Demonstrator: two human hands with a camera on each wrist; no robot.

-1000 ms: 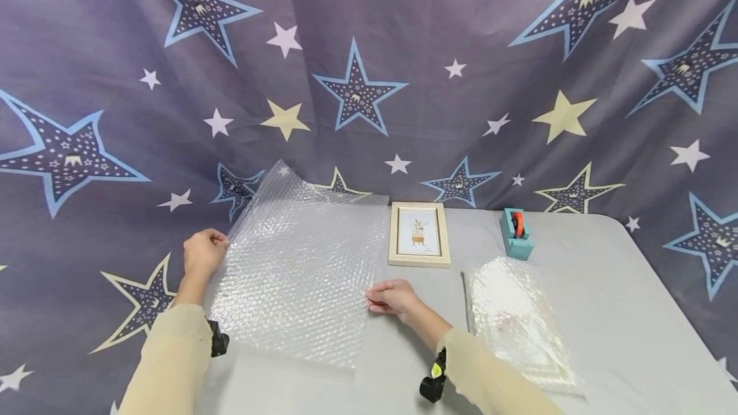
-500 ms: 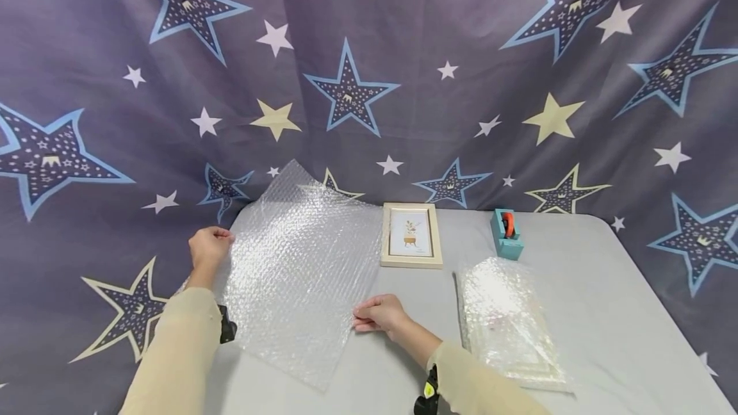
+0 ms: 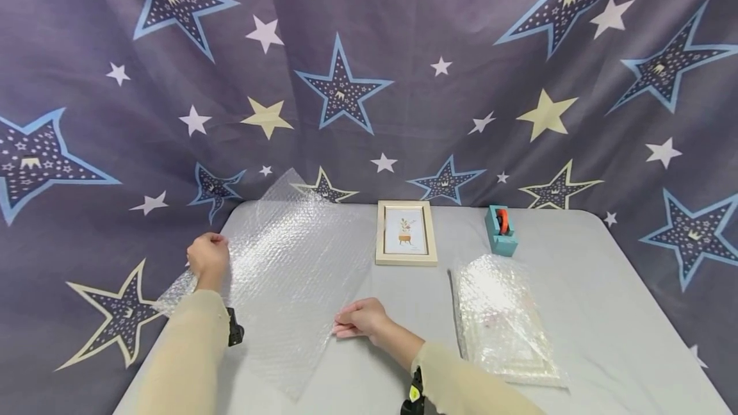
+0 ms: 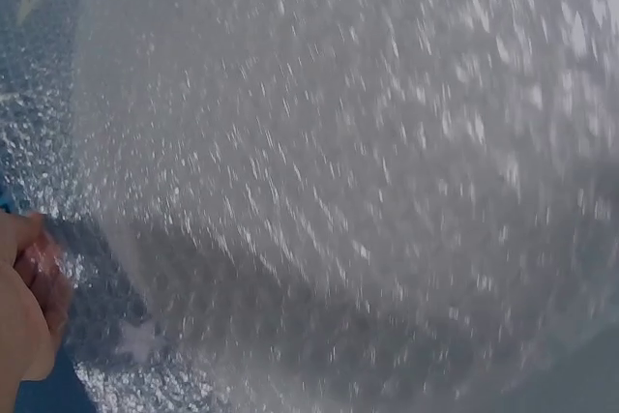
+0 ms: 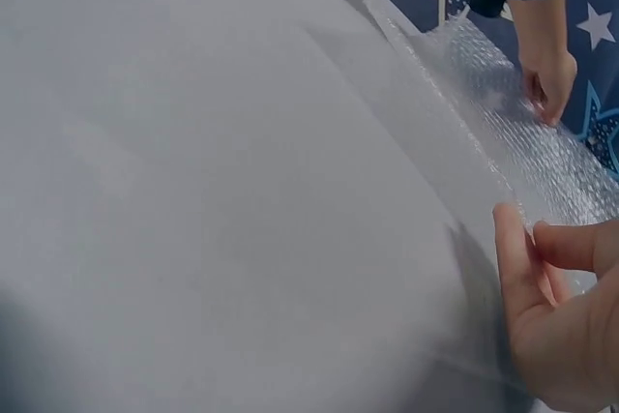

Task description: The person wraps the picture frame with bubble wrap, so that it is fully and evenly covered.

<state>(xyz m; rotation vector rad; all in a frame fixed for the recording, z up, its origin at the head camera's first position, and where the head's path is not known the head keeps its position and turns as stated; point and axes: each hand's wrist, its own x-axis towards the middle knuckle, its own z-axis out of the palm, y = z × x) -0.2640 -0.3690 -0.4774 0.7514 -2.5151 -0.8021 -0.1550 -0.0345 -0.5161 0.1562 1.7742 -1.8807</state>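
Note:
A clear sheet of bubble wrap (image 3: 300, 261) lies at a slant over the left part of the table, its far corner reaching past the back edge. My left hand (image 3: 209, 258) pinches it near its left side, and a flap hangs out beyond that hand. At the sheet's right edge my right hand (image 3: 363, 320) pinches it between thumb and fingers. In the left wrist view the bubble wrap (image 4: 329, 162) fills most of the picture. The right wrist view has the right hand (image 5: 566, 316) holding the edge, with the left hand (image 5: 551, 79) farther off.
A cream picture frame (image 3: 430, 235) with a plant print lies at the back middle. To its right stands a teal tape dispenser (image 3: 503, 245) with an orange roll. A bubble-wrapped flat package (image 3: 507, 332) lies at the right front. Behind the table (image 3: 623, 325) hangs a star-patterned cloth (image 3: 461, 18).
The bubble wrap has turned, its right edge swinging toward the front left and away from the picture frame. My right hand has moved left and nearer with it. Both hands keep their hold.

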